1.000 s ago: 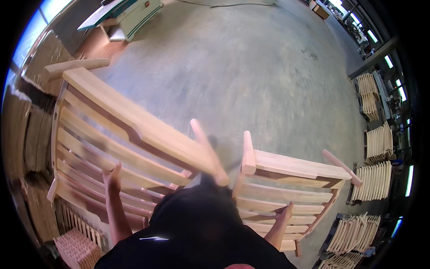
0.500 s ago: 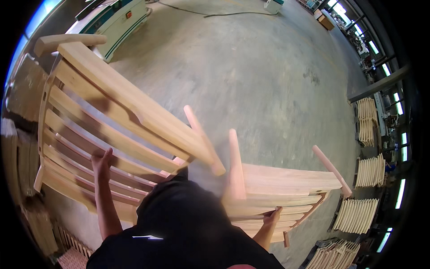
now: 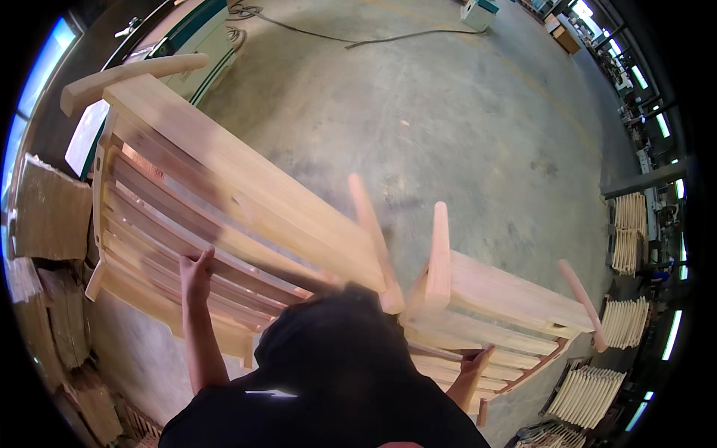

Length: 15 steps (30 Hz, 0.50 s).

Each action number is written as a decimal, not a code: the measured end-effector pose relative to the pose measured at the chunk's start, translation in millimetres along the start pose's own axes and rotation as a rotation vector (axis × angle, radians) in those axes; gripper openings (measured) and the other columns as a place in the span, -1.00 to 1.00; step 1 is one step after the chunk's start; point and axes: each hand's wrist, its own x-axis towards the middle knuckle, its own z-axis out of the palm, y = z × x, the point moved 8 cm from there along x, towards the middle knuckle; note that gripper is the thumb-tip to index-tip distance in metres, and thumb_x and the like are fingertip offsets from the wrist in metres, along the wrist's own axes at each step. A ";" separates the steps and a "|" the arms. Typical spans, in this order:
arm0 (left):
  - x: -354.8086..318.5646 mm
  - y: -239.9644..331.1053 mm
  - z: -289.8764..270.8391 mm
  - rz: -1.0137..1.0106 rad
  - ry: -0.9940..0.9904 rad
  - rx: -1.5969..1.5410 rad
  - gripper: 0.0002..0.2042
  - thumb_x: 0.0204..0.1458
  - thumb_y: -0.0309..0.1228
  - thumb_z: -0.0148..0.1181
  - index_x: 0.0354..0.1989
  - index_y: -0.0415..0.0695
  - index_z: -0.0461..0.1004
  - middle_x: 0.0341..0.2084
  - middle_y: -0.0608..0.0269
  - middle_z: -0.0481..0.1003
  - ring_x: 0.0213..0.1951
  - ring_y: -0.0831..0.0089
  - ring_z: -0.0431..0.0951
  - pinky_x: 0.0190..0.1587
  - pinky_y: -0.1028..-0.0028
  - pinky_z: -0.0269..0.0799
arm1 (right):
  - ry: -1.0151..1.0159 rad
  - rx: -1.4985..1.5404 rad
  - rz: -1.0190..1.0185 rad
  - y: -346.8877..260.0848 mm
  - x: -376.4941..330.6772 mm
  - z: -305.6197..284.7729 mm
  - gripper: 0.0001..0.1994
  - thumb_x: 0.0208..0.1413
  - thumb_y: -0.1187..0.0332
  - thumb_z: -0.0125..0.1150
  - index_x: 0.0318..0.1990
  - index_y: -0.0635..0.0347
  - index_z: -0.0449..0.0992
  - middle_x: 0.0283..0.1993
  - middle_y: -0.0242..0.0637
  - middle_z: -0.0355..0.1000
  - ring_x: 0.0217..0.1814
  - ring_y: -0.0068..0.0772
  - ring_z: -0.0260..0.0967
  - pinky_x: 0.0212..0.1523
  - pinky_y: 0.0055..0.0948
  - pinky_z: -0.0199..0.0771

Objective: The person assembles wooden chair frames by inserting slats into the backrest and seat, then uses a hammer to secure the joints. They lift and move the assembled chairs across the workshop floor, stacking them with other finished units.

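My left hand (image 3: 197,279) is closed around a slat of a large pale wooden furniture frame (image 3: 246,194), its thumb showing on top. That frame has a wide top board, several curved slats and rounded legs at its ends, and it hangs tilted at my left. A second, similar slatted wooden frame (image 3: 515,287) hangs at my right. There, my right hand (image 3: 475,361) grips one of its slats, with the fingers partly hidden. Between the two frames, their rounded legs come close together in front of me. My dark-clad body hides the near ends of both.
A green and white machine (image 3: 213,48) stands at the far left. Dark cable (image 3: 314,33) runs across the concrete floor (image 3: 448,134) to a small box (image 3: 479,13). Stacked wooden panels (image 3: 52,209) line the left. Several stacks of wooden parts (image 3: 586,396) stand along the right.
Both wooden frames, still in my hands, have shifted to the right in the picture. The machine, cable and stacks have also shifted in view. My grip looks the same on both sides.
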 end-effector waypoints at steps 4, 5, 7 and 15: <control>-26.8 -3.7 27.2 -0.025 0.158 0.038 -0.77 0.01 -0.42 0.38 -0.24 -0.18 0.45 -0.57 0.46 0.36 -0.60 0.70 0.24 -0.61 0.58 0.05 | -0.018 -0.105 0.049 -22.2 29.8 0.8 -0.51 0.19 -0.22 0.14 -0.10 0.03 0.36 -0.40 -0.50 0.31 -0.46 -0.61 0.24 -0.52 -0.56 0.31; 4.4 0.4 53.2 -0.014 0.116 0.045 -0.78 0.02 -0.43 0.38 -0.25 -0.18 0.45 -0.57 0.46 0.35 -0.61 0.70 0.23 -0.61 0.58 0.04 | 0.022 -0.098 0.049 -11.8 43.4 43.6 -0.56 0.18 -0.23 0.14 -0.31 -0.07 0.34 -0.56 -0.56 0.24 -0.59 -0.63 0.16 -0.63 -0.59 0.20; 82.1 18.0 103.5 0.016 0.025 0.059 -0.79 0.03 -0.44 0.37 -0.27 -0.18 0.44 -0.58 0.46 0.35 -0.62 0.70 0.22 -0.62 0.58 0.04 | -0.043 -0.061 0.024 9.0 76.0 142.1 -0.58 0.17 -0.23 0.16 -0.33 -0.09 0.35 -0.62 -0.58 0.22 -0.63 -0.63 0.15 -0.66 -0.60 0.18; 210.6 90.8 207.3 0.066 0.247 0.160 -0.68 -0.01 -0.34 0.45 -0.23 -0.23 0.45 -0.44 0.36 0.43 -0.53 0.66 0.32 -0.55 0.59 0.18 | 0.100 -0.100 0.046 -18.8 134.2 280.4 -0.58 0.19 -0.19 0.15 -0.10 -0.07 0.51 -0.46 -0.53 0.41 -0.59 -0.57 0.22 -0.65 -0.58 0.24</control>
